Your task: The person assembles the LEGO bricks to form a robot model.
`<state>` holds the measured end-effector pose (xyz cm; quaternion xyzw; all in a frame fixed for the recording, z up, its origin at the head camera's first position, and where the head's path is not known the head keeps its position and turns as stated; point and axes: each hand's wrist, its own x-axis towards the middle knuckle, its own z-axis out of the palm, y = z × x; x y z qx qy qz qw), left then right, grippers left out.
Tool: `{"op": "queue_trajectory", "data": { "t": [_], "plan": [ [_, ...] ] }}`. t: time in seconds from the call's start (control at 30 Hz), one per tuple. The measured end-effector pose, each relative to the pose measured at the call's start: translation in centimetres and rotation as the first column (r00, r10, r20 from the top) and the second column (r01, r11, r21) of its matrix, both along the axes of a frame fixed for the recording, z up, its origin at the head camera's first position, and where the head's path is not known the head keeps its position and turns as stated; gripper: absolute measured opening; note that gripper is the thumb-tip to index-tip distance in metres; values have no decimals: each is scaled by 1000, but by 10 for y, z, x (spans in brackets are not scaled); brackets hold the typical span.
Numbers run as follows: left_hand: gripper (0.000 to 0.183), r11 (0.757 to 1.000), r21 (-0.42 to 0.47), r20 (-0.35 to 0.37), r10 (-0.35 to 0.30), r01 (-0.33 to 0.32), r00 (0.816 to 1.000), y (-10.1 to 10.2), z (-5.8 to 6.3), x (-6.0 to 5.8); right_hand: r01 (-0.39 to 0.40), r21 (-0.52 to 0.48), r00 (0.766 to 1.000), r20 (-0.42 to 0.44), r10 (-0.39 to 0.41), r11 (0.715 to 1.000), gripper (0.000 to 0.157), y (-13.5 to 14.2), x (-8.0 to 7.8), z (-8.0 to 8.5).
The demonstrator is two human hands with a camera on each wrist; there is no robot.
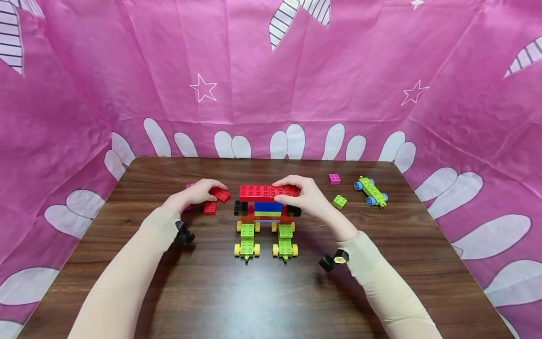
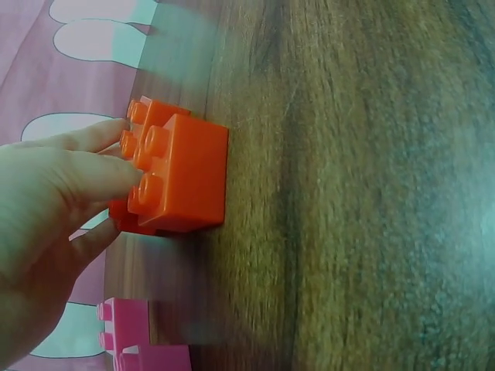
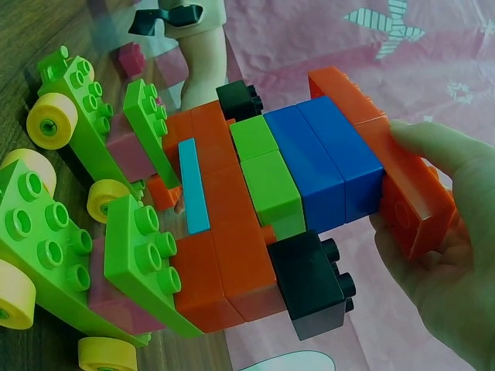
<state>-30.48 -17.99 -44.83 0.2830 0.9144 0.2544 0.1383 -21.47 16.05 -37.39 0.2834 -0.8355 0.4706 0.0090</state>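
A toy block build point(image 1: 267, 207) stands on two green wheeled bases point(image 1: 247, 240) with yellow wheels. Blue, green, red and black blocks make up its middle, and two long red bricks point(image 1: 254, 191) lie across its top. My right hand point(image 1: 306, 195) grips the right-hand top brick point(image 3: 418, 202), thumb on the near side and fingers behind. To the left of the build, my left hand point(image 1: 201, 192) holds a red brick point(image 1: 220, 194) by its studded top. Just in front of it sits a smaller red brick point(image 2: 193, 174) on the table.
Pink bricks point(image 2: 128, 321) lie by the left hand, partly hidden by it in the head view. Beyond the right hand are a pink brick point(image 1: 334, 179), a green brick point(image 1: 339, 201) and a green car base point(image 1: 371, 191) with blue wheels. A pink cloth backs the wooden table point(image 1: 262, 296).
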Motion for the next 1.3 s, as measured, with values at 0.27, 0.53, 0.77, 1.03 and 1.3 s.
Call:
{"op": "queue_trajectory", "data": {
  "t": [0.27, 0.53, 0.77, 1.03, 1.3],
  "plan": [
    [42, 1000, -13, -64, -10, 9, 998, -2, -2, 0, -1, -1, 1000, 5, 1, 1000, 30, -1, 0, 0],
    [40, 1000, 13, -86, 20, -19, 996, -4, 0, 3, -3, 7, 1000, -16, 3, 1000, 30, 0, 0, -1],
    [41, 996, 53, -92, 80, -75, 993, -2, 12, 5, 5, 19, 1000, -30, -5, 1000, 31, 0, 2, 1],
    [44, 990, 113, -200, 102, -81, 974, 3, 34, 10, 36, 51, 999, -9, -36, 998, 35, 0, 2, 3],
    [45, 978, 181, -240, 144, -101, 960, 15, 65, 21, 43, 48, 999, -8, -43, 998, 37, 0, 2, 6]
  ]
}}
